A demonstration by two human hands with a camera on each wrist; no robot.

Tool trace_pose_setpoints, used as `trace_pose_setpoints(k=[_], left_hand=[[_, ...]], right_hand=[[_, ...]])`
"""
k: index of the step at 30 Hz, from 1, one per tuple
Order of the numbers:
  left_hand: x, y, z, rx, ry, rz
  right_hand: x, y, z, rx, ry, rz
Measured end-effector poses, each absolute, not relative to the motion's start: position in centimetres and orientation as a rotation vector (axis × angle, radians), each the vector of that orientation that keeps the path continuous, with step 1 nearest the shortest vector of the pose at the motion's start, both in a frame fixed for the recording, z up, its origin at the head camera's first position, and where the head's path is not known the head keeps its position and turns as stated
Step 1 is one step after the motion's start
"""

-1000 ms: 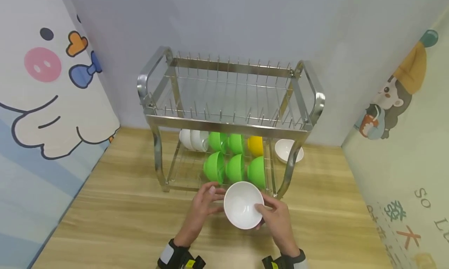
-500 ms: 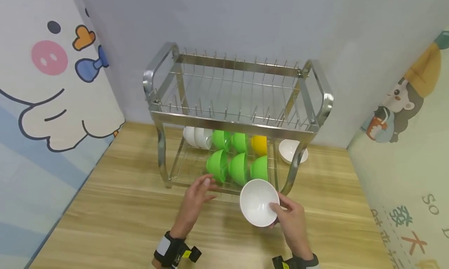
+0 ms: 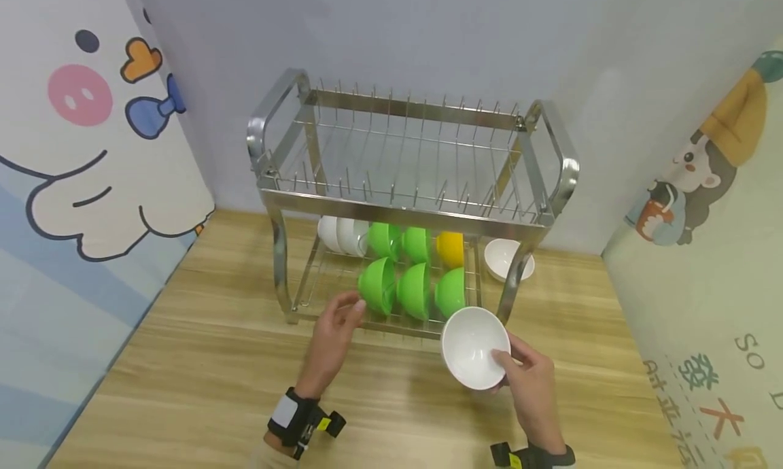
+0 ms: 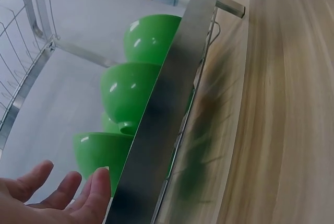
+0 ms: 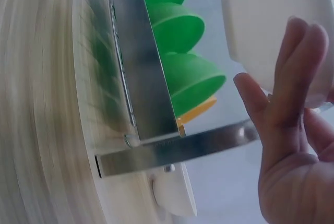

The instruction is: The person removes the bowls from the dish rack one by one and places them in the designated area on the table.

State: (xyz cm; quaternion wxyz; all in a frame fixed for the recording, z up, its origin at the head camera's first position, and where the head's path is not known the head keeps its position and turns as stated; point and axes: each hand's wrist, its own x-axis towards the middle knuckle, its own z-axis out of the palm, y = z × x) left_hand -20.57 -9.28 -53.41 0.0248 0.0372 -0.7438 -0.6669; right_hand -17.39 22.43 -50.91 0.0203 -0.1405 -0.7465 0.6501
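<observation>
My right hand [image 3: 531, 384] grips a white bowl [image 3: 467, 346] by its right rim, thumb inside and fingers on the outer wall. The bowl hangs in front of the rack's right front, its opening tilted toward me. In the right wrist view the fingers [image 5: 300, 62] spread over the outside of that bowl. My left hand [image 3: 330, 336] holds nothing; its loosely bent fingers are near the leftmost front green bowl [image 3: 374, 285]. The left wrist view shows these fingers [image 4: 99, 192] close to a green bowl [image 4: 99, 148]; whether they touch it I cannot tell.
A two-tier metal dish rack [image 3: 404, 207] stands on the wooden table [image 3: 214, 360] against the wall. Its lower tier carries three front green bowls, with white bowls [image 3: 351, 236], green bowls and a yellow bowl [image 3: 449, 249] behind. Another white bowl [image 3: 498, 257] sits behind the right leg.
My right hand has carried the white bowl to the right, away from my left hand. The left hand has let the bowl go and shifted left, toward the leftmost front green bowl.
</observation>
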Motion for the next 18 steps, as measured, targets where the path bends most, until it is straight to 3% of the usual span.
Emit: trace_pose_setpoints(k=[18], left_hand=[[-22.5, -8.8, -53.4, 0.099, -2.195, -2.069]], right_hand=[[-17.4, 25.2, -50.5, -0.539, -2.263, 1.955]])
